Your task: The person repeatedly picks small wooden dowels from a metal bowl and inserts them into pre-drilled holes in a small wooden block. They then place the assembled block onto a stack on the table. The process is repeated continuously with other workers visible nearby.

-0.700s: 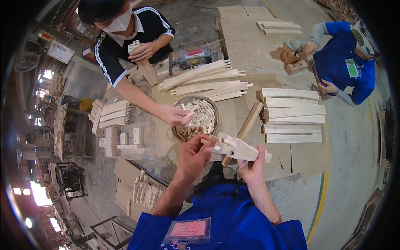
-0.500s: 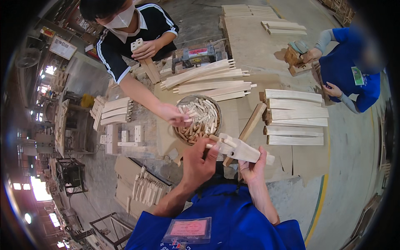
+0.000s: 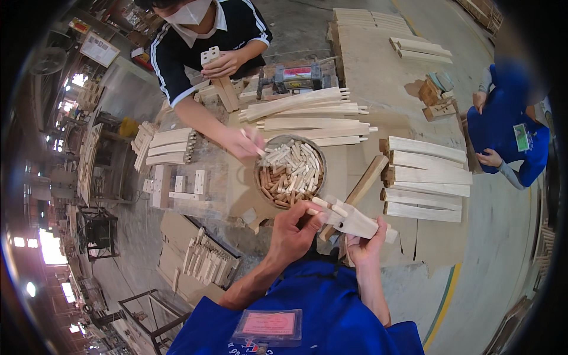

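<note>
My right hand (image 3: 367,247) grips a pale wooden piece (image 3: 358,225) with a dark round hole in its side. Short dowels (image 3: 338,210) stick out of its far left end. At that same end, the thumb and forefinger of my left hand (image 3: 294,229) are closed around a small wooden dowel (image 3: 313,212), mostly hidden by the fingers. Just beyond my hands stands a round basket (image 3: 325,173) heaped with pale and brown dowels. Across it, a co-worker's hand (image 3: 244,144) pinches one dowel; their other hand holds an upright wooden block (image 3: 220,83).
A brown wooden bar (image 3: 362,186) lies slanted behind my workpiece. Pale slats are stacked at right (image 3: 429,174) and beyond the basket (image 3: 313,127). A bench grinder (image 3: 296,78) sits farther back. Another person in blue (image 3: 509,127) stands at right. Drilled blocks (image 3: 200,182) lie left.
The whole view has shifted slightly. The co-worker's hand has lifted out of the basket with a dowel. The person in blue has drawn a hand away from the wooden block. My grips look the same.
</note>
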### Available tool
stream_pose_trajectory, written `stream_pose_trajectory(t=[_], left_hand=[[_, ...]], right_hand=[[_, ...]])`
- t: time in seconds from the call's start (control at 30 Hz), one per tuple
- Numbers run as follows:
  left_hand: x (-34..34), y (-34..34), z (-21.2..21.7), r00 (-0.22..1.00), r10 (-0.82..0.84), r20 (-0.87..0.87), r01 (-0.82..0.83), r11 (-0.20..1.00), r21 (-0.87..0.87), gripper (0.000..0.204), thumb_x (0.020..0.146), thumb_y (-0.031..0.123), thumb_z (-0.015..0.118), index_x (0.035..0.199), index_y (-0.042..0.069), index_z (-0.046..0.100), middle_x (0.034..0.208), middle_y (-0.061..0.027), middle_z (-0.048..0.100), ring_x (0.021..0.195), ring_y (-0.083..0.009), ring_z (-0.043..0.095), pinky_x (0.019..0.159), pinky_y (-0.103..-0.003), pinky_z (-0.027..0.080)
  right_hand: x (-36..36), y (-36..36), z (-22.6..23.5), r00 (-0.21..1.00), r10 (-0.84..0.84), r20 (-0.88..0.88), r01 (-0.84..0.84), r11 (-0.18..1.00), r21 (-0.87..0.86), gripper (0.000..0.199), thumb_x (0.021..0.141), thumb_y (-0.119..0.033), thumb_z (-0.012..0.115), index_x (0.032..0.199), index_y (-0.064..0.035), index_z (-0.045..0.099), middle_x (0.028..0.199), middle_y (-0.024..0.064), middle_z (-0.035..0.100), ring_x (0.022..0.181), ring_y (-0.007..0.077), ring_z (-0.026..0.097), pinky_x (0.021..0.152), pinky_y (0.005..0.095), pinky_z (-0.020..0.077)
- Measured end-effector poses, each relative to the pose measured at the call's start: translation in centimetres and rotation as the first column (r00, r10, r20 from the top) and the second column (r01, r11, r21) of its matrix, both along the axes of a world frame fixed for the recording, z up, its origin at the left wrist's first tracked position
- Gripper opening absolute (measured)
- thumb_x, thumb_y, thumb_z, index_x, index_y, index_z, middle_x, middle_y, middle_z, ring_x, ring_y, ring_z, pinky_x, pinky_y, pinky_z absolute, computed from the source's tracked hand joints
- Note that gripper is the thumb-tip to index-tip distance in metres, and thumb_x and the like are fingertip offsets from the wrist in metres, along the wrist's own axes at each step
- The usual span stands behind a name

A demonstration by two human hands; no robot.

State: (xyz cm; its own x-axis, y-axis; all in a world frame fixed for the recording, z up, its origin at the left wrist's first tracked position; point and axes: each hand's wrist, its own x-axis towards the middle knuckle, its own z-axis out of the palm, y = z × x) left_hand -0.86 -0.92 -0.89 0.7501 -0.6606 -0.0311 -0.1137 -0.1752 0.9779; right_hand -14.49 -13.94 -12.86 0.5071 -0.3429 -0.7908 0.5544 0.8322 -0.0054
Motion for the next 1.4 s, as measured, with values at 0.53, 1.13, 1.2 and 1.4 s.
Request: stream_pose_trajectory(t=[0.53,1.13,1.2,1.4], left_hand=[[12.0,1.9,-7.8,0.862,0.004,0.507,-0.202,0.920,0.335,0.019,0.090,0.017,0.061,0.096,0.001,0.071,0.083,-0.0189,0.068,0.075,-0.0334,0.066,0.069,-0.041,0.054],[0.7,-1.1,1.5,0.568,-0.047,0.822,0.122,0.992,-0.028,0.019,0.080,0.018,0.082,0.092,0.007,0.071,0.147,-0.0208,0.040,0.139,-0.0487,0.037,0.113,-0.059,0.034],[0.5,-1.0,1.5,0.594,-0.073,0.801,0.140,0.990,-0.014,0.020,0.077,0.015,0.083,0.092,0.009,0.071,0.143,-0.0182,0.042,0.138,-0.0471,0.038,0.112,-0.058,0.033],[1.0,-1.7,2.8,0.581,-0.201,0.789,0.273,0.961,0.044,0.022,0.075,0.016,0.083,0.091,0.010,0.070,0.137,-0.0149,0.046,0.135,-0.0450,0.041,0.109,-0.057,0.033]], right_hand=[[-0.8,-1.1,0.6,0.981,-0.081,0.176,0.096,0.992,-0.078,0.048,0.096,-0.042,0.064,0.122,-0.0029,0.055,0.123,0.0141,0.065,0.115,0.0312,0.065,0.101,0.0467,0.0548],[0.7,0.4,0.8,0.993,-0.028,0.116,0.036,0.997,-0.071,0.059,0.094,-0.046,0.066,0.129,-0.0011,0.049,0.128,0.0167,0.060,0.120,0.0327,0.061,0.107,0.0496,0.0500],[0.4,0.3,1.0,0.995,-0.027,0.091,0.030,0.999,-0.030,0.057,0.094,-0.046,0.065,0.128,-0.0018,0.050,0.127,0.0163,0.061,0.120,0.0327,0.062,0.107,0.0495,0.0503],[-0.1,0.2,1.5,0.999,-0.002,0.049,0.002,1.000,0.002,0.054,0.096,-0.046,0.063,0.125,-0.0023,0.051,0.126,0.0155,0.061,0.118,0.0320,0.062,0.105,0.0493,0.0518]])
